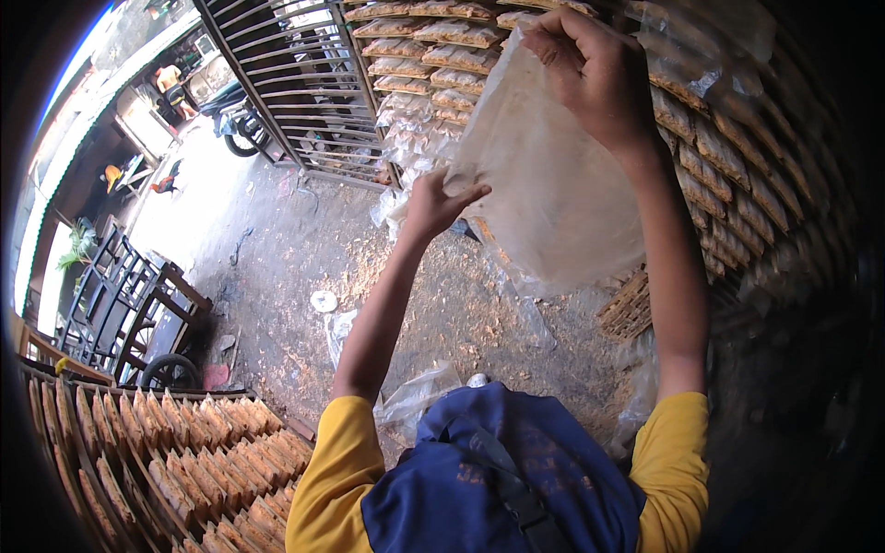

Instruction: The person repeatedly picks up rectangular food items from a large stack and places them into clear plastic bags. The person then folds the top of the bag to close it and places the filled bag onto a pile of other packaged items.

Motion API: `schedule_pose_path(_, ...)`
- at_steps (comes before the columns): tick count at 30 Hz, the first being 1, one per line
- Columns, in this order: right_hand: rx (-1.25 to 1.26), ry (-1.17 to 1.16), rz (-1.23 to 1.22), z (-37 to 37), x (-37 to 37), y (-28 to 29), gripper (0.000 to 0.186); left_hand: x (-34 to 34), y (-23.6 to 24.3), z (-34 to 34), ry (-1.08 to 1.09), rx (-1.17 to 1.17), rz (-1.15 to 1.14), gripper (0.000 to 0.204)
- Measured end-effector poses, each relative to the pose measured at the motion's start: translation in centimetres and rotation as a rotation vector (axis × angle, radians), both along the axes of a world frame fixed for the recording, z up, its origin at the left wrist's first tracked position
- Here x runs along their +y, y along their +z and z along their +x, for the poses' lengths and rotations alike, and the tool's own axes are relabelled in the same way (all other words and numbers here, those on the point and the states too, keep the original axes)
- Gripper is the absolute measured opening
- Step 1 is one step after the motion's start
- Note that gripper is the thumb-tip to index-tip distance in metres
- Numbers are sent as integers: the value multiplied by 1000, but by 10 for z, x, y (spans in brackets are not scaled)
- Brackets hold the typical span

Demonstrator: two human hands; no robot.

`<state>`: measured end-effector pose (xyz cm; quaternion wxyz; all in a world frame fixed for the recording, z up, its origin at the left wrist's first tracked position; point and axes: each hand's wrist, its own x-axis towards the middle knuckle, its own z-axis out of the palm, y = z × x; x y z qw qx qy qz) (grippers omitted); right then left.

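Right fingers (546, 46) pinch cloudy plastic (553, 203); blue shirt (562, 442) bears blurred orange lettering (471, 475).

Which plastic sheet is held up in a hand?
The large cloudy sheet, hanging from the right hand; the clear sheet at lower centre lies loose on the floor.

One left grip (433, 207), one right grip (599, 81), one large plastic bag (553, 207), two yellow sleeves (337, 456), one barred gate (293, 85), one motorbike (241, 136), one wheeled cart (188, 288), one distant person (170, 79); wrapped packets (461, 59) number dozens, too many to count exactly.
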<state>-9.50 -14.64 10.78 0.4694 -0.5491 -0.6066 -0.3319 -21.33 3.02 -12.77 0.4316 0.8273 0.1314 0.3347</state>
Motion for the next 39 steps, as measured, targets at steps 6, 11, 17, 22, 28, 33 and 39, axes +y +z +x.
schedule_pose_path(6,-31,-116,19,-5,-26,18,11,17,-38,13,105,97,-36,28)
schedule_pose_path(11,70,-132,103,47,-57,20,15,42,-88,-3,181,329,-56,37)
schedule_pose_path(17,288,-367,130,125,-152,-1,32,62,-104,-12,157,239,-23,44)
schedule_pose_path(22,430,-734,21,192,-227,-94,32,40,-44,-12,37,28,-201,28)
schedule_pose_path(28,136,-491,-71,96,-130,-132,52,14,22,20,-202,-135,-131,20)
schedule_pose_path(33,228,-132,-499,3,-8,-156,47,-13,48,33,-181,16,344,16)
schedule_pose_path(39,235,75,-501,24,18,-175,31,17,46,17,-261,-34,567,16)
